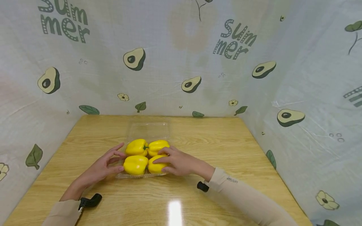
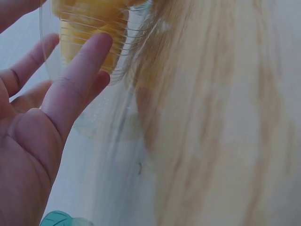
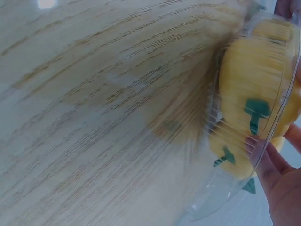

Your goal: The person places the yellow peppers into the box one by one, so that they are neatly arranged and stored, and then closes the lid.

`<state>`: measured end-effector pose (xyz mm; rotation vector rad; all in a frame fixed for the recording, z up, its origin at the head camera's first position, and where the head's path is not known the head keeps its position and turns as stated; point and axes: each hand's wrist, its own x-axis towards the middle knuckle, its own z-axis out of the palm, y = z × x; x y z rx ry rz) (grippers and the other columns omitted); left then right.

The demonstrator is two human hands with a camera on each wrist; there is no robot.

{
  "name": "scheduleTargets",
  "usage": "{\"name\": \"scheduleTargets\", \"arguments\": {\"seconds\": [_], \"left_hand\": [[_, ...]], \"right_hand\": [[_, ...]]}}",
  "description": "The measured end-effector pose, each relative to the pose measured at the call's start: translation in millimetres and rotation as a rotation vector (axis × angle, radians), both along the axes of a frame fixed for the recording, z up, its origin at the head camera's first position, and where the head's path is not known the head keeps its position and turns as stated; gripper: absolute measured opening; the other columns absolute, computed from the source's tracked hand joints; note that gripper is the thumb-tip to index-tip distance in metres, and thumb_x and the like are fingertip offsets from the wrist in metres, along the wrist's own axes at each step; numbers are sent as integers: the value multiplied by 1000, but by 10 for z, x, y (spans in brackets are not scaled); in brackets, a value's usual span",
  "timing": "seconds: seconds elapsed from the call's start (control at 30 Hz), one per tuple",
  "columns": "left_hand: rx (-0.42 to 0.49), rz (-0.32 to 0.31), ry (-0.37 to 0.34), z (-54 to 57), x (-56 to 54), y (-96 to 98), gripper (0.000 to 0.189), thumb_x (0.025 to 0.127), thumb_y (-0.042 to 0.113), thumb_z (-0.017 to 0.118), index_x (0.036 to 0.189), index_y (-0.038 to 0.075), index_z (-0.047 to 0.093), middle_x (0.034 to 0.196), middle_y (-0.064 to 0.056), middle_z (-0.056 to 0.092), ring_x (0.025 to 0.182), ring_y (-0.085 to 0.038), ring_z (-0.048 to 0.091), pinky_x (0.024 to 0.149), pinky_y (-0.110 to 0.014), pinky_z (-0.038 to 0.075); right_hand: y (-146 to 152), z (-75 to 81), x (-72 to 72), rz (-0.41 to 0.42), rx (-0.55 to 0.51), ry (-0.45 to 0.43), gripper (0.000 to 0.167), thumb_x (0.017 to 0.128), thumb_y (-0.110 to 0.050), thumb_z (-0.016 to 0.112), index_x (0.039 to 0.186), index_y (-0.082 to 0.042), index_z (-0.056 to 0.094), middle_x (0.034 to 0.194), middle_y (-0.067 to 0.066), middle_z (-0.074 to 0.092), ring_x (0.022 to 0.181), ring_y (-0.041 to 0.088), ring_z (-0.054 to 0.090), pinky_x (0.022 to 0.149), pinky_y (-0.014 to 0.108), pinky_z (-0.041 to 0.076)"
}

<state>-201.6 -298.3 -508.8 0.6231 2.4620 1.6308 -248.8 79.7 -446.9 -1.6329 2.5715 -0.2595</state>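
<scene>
Several yellow bell peppers [image 1: 135,164] sit in two rows inside a clear plastic clamshell box [image 1: 133,176], whose lid [image 1: 148,129] is raised at the back. My right hand [image 1: 178,161] grips the front right pepper [image 1: 155,164], fingers over its top and thumb at its near side. In the right wrist view, green stems [image 3: 257,109] show through the ribbed wall, with the right thumb [image 3: 263,165] close by. My left hand [image 1: 101,166] lies along the box's left side with fingers spread and fairly straight. The left wrist view shows its fingers [image 2: 77,77] beside the ribbed wall.
The box stands on a wood-grain table [image 1: 209,141]. A pale printed cloth [image 1: 167,44] hangs behind the table and along both sides. A black strap device [image 1: 90,201] is on the left wrist, and another black piece [image 1: 202,186] is by the right wrist.
</scene>
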Motion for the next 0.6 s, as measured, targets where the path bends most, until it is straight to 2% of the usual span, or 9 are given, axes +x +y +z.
{"name": "scheduleTargets", "arguments": {"seconds": [0.2,0.43,0.6], "left_hand": [[-4,0,2,4,1,10,35,103,12,72,134,16,59,178,-17,9,147,-59,37,110,-60,45],[-4,2,-4,23,0,19,34,103,13,73,134,16,59,178,-16,9,147,-59,38,110,-58,46],[-3,2,-12,18,2,15,34,103,14,73,134,15,59,178,-16,9,146,-60,38,109,-51,51]], "right_hand": [[9,21,3,-3,-17,-3,44,108,-33,65,151,-27,60,155,6,50,145,25,45,129,52,26],[35,34,1,-7,-41,10,45,106,-38,67,150,-25,60,157,8,47,143,27,45,116,41,45],[66,68,-25,-23,-66,-10,42,107,-38,65,147,-25,62,155,6,49,140,24,46,113,38,47]]}}
